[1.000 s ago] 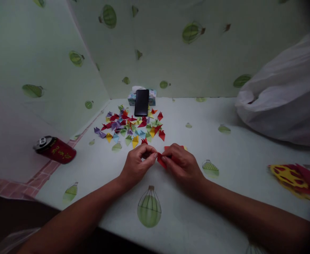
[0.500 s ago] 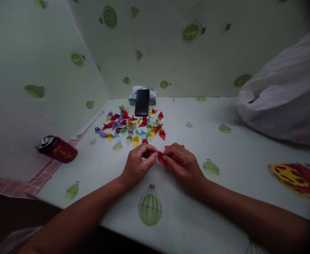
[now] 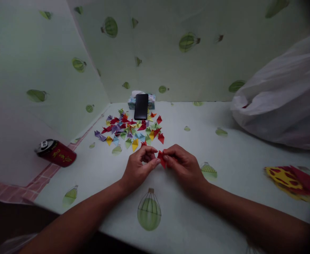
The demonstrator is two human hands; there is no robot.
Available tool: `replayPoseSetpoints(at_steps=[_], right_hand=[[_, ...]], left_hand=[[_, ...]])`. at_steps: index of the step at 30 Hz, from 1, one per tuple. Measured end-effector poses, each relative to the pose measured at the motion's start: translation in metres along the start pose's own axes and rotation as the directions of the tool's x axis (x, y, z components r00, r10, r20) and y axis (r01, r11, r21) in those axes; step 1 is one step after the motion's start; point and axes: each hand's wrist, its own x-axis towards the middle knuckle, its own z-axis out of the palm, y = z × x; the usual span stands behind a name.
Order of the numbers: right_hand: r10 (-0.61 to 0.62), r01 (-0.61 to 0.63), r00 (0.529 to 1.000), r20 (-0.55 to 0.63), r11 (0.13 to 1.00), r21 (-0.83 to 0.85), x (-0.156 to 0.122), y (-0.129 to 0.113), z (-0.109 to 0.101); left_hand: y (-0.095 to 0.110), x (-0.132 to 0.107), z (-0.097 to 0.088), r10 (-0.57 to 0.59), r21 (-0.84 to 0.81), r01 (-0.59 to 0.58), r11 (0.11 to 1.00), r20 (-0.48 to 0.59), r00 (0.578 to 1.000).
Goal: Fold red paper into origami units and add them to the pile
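Note:
Between my hands, above the table, is a small folded piece of red paper (image 3: 161, 159). My right hand (image 3: 183, 165) pinches its right side between thumb and curled index finger. On the other side my left hand (image 3: 141, 164) has its thumb tip against the paper's left edge, its fingers curled over with a small gap to the thumb. Just beyond my left hand lies a red folded paper piece (image 3: 143, 144), at the near edge of a spread of small folded paper pieces (image 3: 135, 144) in red, yellow, green, blue and purple.
A dark phone (image 3: 141, 106) leans on a tissue box (image 3: 151, 101) behind the paper pieces. A red drink can (image 3: 56, 152) lies tilted at left. To the right are a large white plastic bag (image 3: 282, 106) and a yellow and red item (image 3: 290, 178).
The view has shifted slightly. My left index finger has loosened from the red paper, and the paper shows more of its face. Red and yellow paper behind my right hand no longer shows.

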Motion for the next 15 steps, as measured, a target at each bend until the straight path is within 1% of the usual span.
replayPoseSetpoints(at_steps=[4,10,13,15], right_hand=[[-0.046,0.046,0.999,0.018,0.999,-0.026,-0.002,0.001,0.001],[-0.115,0.117,0.993,0.039,0.991,-0.065,-0.003,0.004,0.004],[-0.09,0.093,0.995,0.04,0.993,-0.069,-0.003,0.004,0.004],[-0.038,0.039,0.999,0.016,0.997,-0.068,-0.004,0.003,0.003]], left_hand=[[0.002,-0.001,0.003,0.025,-0.012,-0.024,1.0,0.019,1.0],[0.002,-0.003,0.005,0.072,-0.003,-0.072,0.997,-0.014,0.997],[0.001,0.0,0.002,0.069,0.036,-0.068,0.997,-0.028,0.997],[-0.001,0.006,-0.006,0.064,0.078,-0.059,0.995,-0.064,0.996]])
